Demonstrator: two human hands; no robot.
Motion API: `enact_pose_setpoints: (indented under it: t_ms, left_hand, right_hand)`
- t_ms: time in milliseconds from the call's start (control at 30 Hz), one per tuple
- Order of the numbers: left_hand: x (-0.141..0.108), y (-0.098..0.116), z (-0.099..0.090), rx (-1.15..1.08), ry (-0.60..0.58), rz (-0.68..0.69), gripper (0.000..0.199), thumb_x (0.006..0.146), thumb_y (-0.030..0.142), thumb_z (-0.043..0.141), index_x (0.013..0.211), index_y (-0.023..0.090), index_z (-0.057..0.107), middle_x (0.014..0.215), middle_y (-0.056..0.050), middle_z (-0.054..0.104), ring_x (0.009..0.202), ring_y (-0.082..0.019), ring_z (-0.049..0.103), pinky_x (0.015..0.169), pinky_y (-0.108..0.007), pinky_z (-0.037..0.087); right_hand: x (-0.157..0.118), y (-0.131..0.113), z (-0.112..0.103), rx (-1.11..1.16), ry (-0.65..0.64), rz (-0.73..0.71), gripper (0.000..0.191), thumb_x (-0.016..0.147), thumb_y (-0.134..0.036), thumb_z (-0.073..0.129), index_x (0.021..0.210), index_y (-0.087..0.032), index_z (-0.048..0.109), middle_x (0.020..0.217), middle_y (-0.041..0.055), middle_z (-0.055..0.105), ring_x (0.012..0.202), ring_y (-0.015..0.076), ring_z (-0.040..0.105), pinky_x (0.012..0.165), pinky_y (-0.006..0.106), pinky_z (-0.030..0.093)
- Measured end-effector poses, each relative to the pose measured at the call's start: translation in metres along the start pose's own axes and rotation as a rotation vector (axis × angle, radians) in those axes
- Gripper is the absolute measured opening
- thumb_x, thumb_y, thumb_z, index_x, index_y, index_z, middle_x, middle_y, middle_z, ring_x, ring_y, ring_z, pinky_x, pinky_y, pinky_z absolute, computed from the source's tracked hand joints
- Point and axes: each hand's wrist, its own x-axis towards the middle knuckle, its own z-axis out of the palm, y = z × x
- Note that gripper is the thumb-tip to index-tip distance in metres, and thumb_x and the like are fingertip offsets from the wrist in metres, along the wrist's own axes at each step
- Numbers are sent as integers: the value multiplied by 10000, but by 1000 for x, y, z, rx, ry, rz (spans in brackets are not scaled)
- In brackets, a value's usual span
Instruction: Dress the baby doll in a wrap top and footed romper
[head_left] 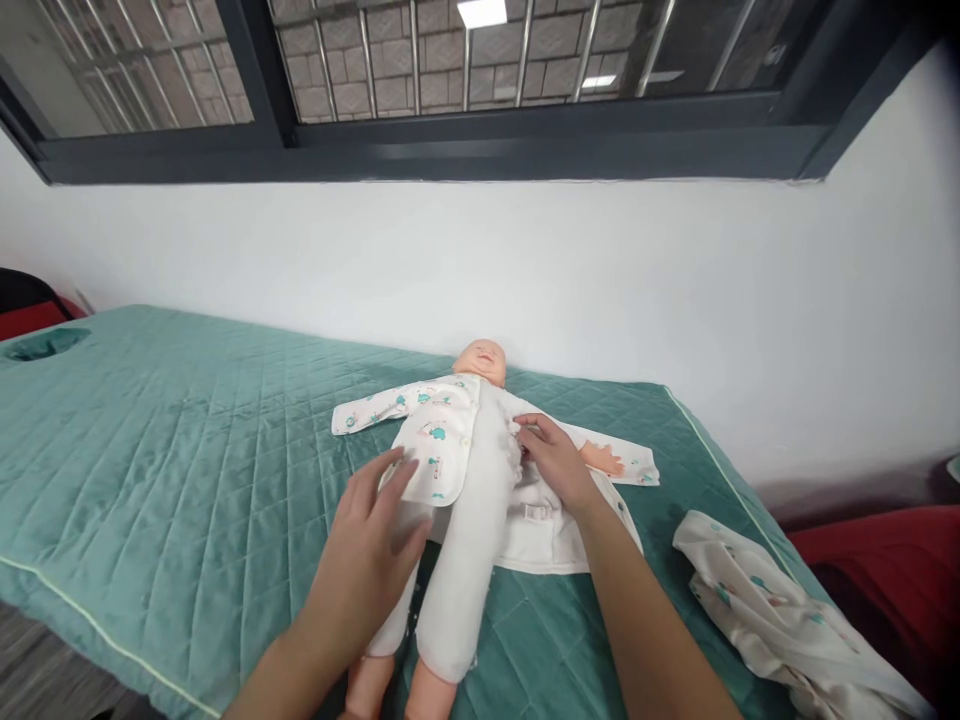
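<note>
In the head view, a dressed doll (484, 490) lies at lower centre on a green bed (187, 430). The left hand (367, 550), lower left of centre, spreads its fingers wide beside the printed jacket (435, 440). Right of centre, the right hand's (555, 460) fingers curl at the doll's side; whether they pinch fabric, I cannot tell.

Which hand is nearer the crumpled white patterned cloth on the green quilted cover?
Right: the right hand is left of the cloth and beyond it; the left hand is much farther left.
</note>
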Motion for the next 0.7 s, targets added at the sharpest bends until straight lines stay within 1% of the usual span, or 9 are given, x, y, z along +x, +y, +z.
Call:
enact_pose_setpoints:
  t_ms: [67,167,233,300,400,500,567,633,700]
  left_hand:
    - [-5,-12,3,-38,-15,-116,460,890,324,577,1340,310,484,1367,-98,482,1252,-280,504,1031,-502,468]
    - [0,-19,6,-121,1,-205,260,931,361,514,1160,273,598,1180,-68,563,1071,-220,592,919,-408,523]
    - [4,-19,6,-149,23,-192,205,951,360,477,1033,248,628,1062,-56,592,973,-202,606,855,-372,523]
    - [3,-17,4,-171,4,-130,195,965,332,453,963,239,624,989,-45,611,932,-192,605,834,-353,510]
    - [-6,-14,0,-213,-62,-42,170,968,290,454,957,247,618,971,-35,631,939,-184,599,844,-337,492]
    - [-15,-10,-4,-260,-107,-51,173,965,301,464,966,254,631,958,-29,639,929,-184,594,840,-332,481]
    - [-15,-9,-7,-298,-92,-144,204,969,337,451,1004,260,637,953,-25,645,902,-183,598,812,-326,483]
    - [-11,-12,-9,-325,-23,-297,246,971,384,430,1034,261,633,943,-21,652,866,-186,604,773,-322,489]
    - [-2,-21,-6,-337,57,-456,262,961,413,433,1025,253,630,944,-22,661,861,-195,610,759,-325,500]
  right_hand:
    - [0,-1,0,3,-4,-10,271,808,-415,589,993,-222,635,734,-25,609,657,149,550,661,290,451]
    - [0,-2,0,16,-6,-12,288,802,-430,601,985,-211,639,762,-13,626,672,151,554,667,291,450]
    - [-1,-4,0,30,-1,-13,299,800,-439,607,982,-204,640,795,-2,637,691,153,557,671,291,451]
    - [-2,-5,0,38,10,-22,308,804,-450,607,980,-200,642,814,5,641,701,155,558,675,292,452]
    - [-3,-5,0,22,19,-30,309,811,-464,603,970,-202,646,832,7,648,703,154,557,677,295,452]
    - [-2,-5,0,7,18,-28,313,815,-473,601,971,-206,646,834,4,652,697,152,554,669,294,448]
    - [-2,-4,0,11,13,-28,318,814,-477,602,977,-207,640,802,-5,641,682,149,547,656,291,443]
    - [-1,-3,-1,15,3,-34,319,813,-477,605,985,-209,631,760,-19,620,661,145,537,642,285,436]
    - [-1,0,-1,8,-10,-47,316,816,-475,603,995,-216,624,729,-32,600,650,143,531,635,280,430]
